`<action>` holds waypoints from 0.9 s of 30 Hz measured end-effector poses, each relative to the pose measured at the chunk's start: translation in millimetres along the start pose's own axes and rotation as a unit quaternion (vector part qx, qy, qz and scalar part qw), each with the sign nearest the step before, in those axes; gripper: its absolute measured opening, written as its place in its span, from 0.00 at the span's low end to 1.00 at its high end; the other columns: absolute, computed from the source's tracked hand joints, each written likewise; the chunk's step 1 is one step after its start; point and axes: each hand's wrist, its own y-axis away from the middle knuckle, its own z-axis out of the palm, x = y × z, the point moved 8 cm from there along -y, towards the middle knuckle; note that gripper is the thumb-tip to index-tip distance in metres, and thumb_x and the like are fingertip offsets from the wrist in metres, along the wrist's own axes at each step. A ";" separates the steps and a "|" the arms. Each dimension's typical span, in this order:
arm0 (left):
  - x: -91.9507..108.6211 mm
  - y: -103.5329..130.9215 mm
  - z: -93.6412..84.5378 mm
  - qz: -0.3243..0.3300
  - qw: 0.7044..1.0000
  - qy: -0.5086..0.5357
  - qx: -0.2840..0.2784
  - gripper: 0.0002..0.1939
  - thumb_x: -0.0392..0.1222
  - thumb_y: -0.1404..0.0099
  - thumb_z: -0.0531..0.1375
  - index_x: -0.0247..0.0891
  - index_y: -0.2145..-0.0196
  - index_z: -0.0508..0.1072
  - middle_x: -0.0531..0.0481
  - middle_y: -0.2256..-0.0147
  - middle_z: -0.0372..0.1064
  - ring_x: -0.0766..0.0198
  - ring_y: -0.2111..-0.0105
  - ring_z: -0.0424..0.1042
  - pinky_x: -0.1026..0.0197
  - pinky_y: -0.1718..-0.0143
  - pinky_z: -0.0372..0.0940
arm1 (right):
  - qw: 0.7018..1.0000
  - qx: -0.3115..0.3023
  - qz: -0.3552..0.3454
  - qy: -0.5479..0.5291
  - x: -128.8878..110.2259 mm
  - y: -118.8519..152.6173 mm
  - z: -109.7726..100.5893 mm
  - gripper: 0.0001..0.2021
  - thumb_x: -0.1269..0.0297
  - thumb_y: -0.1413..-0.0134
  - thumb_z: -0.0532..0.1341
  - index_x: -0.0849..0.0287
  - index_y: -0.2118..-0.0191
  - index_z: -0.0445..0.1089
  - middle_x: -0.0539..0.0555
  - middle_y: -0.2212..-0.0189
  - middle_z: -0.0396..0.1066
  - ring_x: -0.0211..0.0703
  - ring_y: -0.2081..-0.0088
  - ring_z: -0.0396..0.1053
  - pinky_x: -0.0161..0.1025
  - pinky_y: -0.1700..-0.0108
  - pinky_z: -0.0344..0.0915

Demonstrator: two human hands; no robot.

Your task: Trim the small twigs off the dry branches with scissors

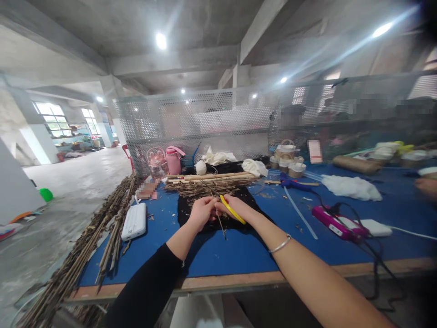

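My left hand (202, 213) is closed, with its fingertips pinched around a thin brown twig (221, 225) that slants down toward the blue tabletop. Against it, my right hand (235, 206) is also closed, holding yellow-handled scissors (232, 210). One yellow handle lies over the back of that hand, and the dark blades seem to point up and left. The fingertips of both hands meet around the twig and partly hide it. Beneath them a black cloth (186, 214) is spread out. Just beyond lies a bundle of twigs (191, 187), topped by thicker pale sticks (218, 176).
Long dry stalks (112, 214) hang over the table's left edge beside a white power bank (134, 221). A pink bottle (173, 160) and a ball of white string (201, 167) stand behind. To the right are a magenta device (336, 223) with cables and white cloth (351, 187). Another person's hand (426, 186) shows far right.
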 end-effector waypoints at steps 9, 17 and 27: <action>5.3 2.0 -5.2 0.018 0.998 -0.049 0.041 0.11 0.45 0.44 0.58 0.34 0.69 0.71 0.53 0.82 0.65 0.72 0.84 0.63 0.72 0.88 0.50 | 1.000 -0.009 -0.012 -0.002 1.8 -1.9 5.5 0.26 0.41 0.57 0.57 0.61 0.62 0.63 0.57 0.66 0.70 0.43 0.68 0.67 0.32 0.70 0.57; 3.5 0.4 -5.5 0.030 0.997 -0.060 0.035 0.12 0.46 0.43 0.56 0.34 0.69 0.72 0.53 0.83 0.65 0.73 0.85 0.61 0.72 0.87 0.50 | 0.999 0.011 0.022 0.022 -2.0 1.8 1.6 0.25 0.39 0.55 0.55 0.60 0.65 0.64 0.57 0.68 0.70 0.42 0.69 0.67 0.32 0.72 0.55; 4.7 1.6 -8.1 0.027 0.996 -0.066 0.045 0.14 0.48 0.43 0.56 0.34 0.69 0.72 0.52 0.82 0.65 0.72 0.84 0.62 0.71 0.86 0.51 | 1.000 0.002 0.014 -0.005 -6.6 1.7 -0.7 0.24 0.40 0.56 0.55 0.59 0.70 0.68 0.54 0.73 0.71 0.42 0.71 0.67 0.31 0.73 0.55</action>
